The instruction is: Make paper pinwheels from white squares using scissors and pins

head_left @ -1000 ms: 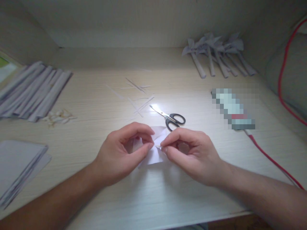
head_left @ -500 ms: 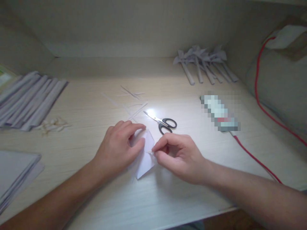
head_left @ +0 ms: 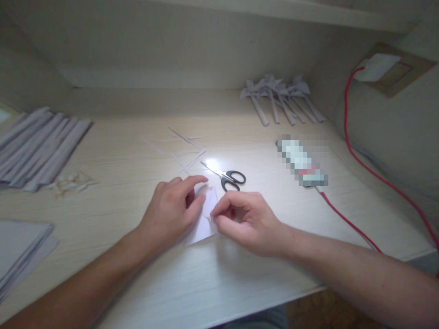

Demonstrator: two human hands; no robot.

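Landmark: scissors (head_left: 228, 176). Near side of scissors, small white folded paper (head_left: 206, 219) flat on pale wood desk (head_left: 240, 283). Left hand (head_left: 173, 212) pressing down on paper, fingers spread and flat, forefinger reaching toward scissors. Right hand (head_left: 245, 221) curled, thumb and forefinger pinched at paper's right edge; tiny item in pinch too small to tell. Left of scissors: stack of sheets (head_left: 20, 251) near, scrap bits (head_left: 70, 181), bundle of folded strips (head_left: 37, 146) farther. Just beyond scissors, thin paper slivers (head_left: 187, 148). Right of scissors, blurred block (head_left: 302, 163) with red cable (head_left: 350, 224). Far right beyond scissors, paper pinwheels (head_left: 279, 98) by back wall.
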